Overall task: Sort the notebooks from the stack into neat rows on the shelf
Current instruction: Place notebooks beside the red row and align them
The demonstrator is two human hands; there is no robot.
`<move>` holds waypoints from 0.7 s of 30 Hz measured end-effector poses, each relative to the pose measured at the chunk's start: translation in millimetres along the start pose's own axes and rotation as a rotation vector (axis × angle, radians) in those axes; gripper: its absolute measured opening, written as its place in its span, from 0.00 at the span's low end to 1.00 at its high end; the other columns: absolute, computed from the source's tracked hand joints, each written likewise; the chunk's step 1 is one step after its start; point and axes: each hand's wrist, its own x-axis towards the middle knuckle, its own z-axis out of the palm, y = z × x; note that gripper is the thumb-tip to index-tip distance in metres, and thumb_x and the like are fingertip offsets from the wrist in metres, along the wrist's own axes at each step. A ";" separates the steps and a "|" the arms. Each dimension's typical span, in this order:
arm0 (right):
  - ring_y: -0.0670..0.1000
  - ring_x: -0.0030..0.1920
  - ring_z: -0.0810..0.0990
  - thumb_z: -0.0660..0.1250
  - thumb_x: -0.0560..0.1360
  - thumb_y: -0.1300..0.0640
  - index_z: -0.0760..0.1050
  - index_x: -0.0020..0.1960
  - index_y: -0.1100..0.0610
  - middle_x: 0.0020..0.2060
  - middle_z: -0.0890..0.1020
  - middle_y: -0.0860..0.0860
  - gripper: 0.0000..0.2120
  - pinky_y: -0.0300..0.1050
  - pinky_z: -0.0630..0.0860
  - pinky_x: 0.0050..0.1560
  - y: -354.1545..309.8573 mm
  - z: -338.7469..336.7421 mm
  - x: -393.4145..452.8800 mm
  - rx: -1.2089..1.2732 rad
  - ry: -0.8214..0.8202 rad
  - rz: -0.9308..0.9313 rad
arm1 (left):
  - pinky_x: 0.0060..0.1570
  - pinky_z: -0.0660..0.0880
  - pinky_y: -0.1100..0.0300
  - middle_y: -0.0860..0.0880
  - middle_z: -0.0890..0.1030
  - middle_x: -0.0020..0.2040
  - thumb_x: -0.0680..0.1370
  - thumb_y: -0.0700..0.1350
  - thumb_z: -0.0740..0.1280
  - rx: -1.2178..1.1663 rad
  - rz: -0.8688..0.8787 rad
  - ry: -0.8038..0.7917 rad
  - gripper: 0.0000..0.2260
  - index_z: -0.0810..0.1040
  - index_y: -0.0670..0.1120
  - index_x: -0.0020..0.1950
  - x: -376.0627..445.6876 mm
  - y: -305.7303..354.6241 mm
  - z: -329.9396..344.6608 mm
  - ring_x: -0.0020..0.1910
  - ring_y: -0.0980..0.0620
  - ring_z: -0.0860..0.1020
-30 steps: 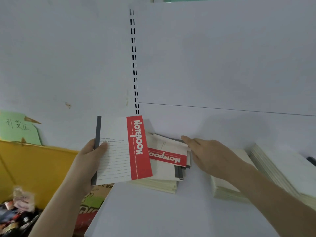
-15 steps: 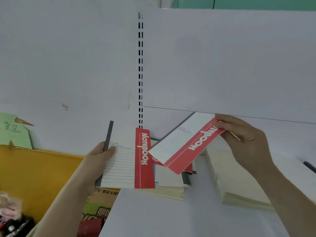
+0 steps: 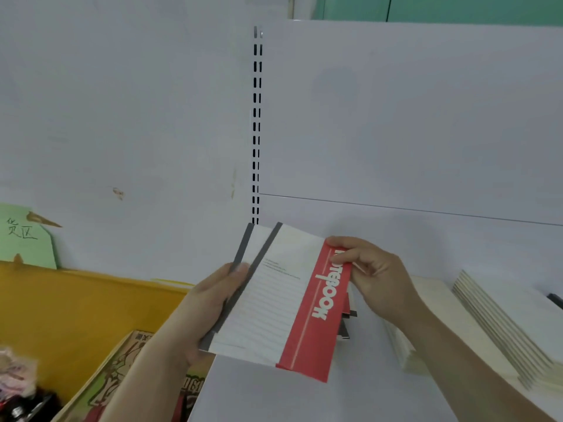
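Observation:
Two white notebooks (image 3: 274, 303) with a red band and grey spines are held together above the white shelf (image 3: 274, 394), one laid on the other and slightly offset. My left hand (image 3: 210, 306) grips their spine side, thumb on top. My right hand (image 3: 377, 278) pinches the red band at the upper right corner. Behind them, the loose stack of notebooks (image 3: 345, 327) is mostly hidden. To the right lie a flat cream stack (image 3: 426, 318) and a slanted row of notebooks (image 3: 499, 324).
A slotted upright (image 3: 256, 123) runs up the white back panel. Left of the shelf stands a yellow bin (image 3: 76, 306) with a green paper label (image 3: 24, 239), a printed cardboard box (image 3: 122, 376) and some clutter at the lower left.
My right hand lifted a notebook off the loose stack and brought it left onto the notebook in my left hand. Both hands now hold the pair.

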 end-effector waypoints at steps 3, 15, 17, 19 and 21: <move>0.41 0.68 0.72 0.66 0.77 0.59 0.81 0.54 0.46 0.64 0.77 0.37 0.11 0.44 0.81 0.54 -2.5 14.1 -0.8 -0.094 -0.084 0.038 | 0.56 0.79 0.39 0.41 0.85 0.57 0.78 0.42 0.69 0.000 -0.017 -0.080 0.14 0.77 0.46 0.64 5.5 -8.8 0.7 0.55 0.38 0.84; 0.47 0.70 0.68 0.53 0.73 0.26 0.71 0.69 0.46 0.69 0.71 0.43 0.34 0.52 0.67 0.70 27.7 16.9 -9.1 -0.747 -0.551 0.211 | 0.49 0.81 0.41 0.45 0.87 0.52 0.82 0.43 0.66 0.007 0.043 0.213 0.09 0.80 0.51 0.60 4.9 -15.8 -17.9 0.50 0.41 0.86; 0.48 0.57 0.77 0.55 0.75 0.30 0.76 0.60 0.48 0.55 0.79 0.44 0.27 0.49 0.74 0.59 20.2 11.6 -3.1 -0.847 -0.534 0.135 | 0.47 0.82 0.41 0.45 0.87 0.51 0.81 0.44 0.66 -0.004 0.051 0.264 0.08 0.80 0.52 0.59 5.7 -13.6 -26.5 0.49 0.40 0.86; 0.48 0.49 0.79 0.53 0.78 0.33 0.76 0.56 0.49 0.48 0.80 0.45 0.24 0.50 0.76 0.50 12.6 11.3 -1.5 -0.961 -0.560 0.051 | 0.47 0.82 0.40 0.45 0.87 0.51 0.81 0.44 0.66 0.002 0.050 0.306 0.08 0.80 0.53 0.59 6.0 -12.9 -32.2 0.48 0.40 0.86; 0.53 0.48 0.79 0.50 0.82 0.42 0.71 0.64 0.49 0.49 0.80 0.47 0.18 0.53 0.77 0.46 10.2 11.5 -5.1 -1.054 -0.579 -0.041 | 0.47 0.82 0.39 0.45 0.87 0.50 0.81 0.44 0.67 0.017 0.050 0.322 0.08 0.80 0.52 0.58 5.5 -12.7 -35.4 0.48 0.39 0.86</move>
